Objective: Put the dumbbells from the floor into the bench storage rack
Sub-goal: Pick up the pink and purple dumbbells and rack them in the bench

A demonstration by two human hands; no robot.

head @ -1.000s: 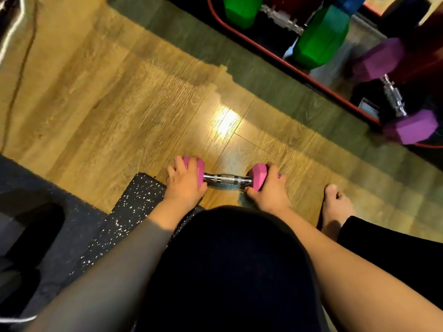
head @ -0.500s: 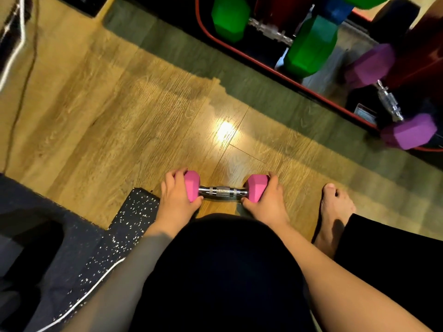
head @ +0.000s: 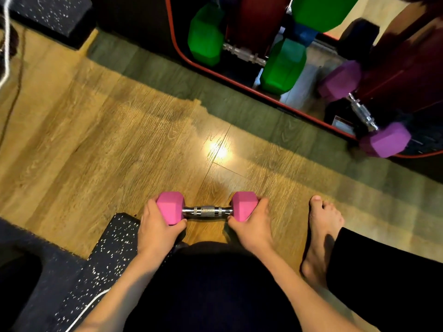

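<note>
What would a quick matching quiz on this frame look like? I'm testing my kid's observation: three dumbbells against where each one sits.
Things:
1. pink dumbbell
2. green dumbbell
3. purple dumbbell

Places:
A. right part of the rack, one head at the red rim
B. gripped by its heads, left hand and right hand
C. left part of the rack

Pairs: 1-B, 2-C, 3-A

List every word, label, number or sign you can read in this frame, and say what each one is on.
No text can be read here.
Small label with a red edge, inside the bench storage rack near the purple dumbbell: too small and blurred to read.
Pink dumbbell, green dumbbell: no markings visible.
</note>
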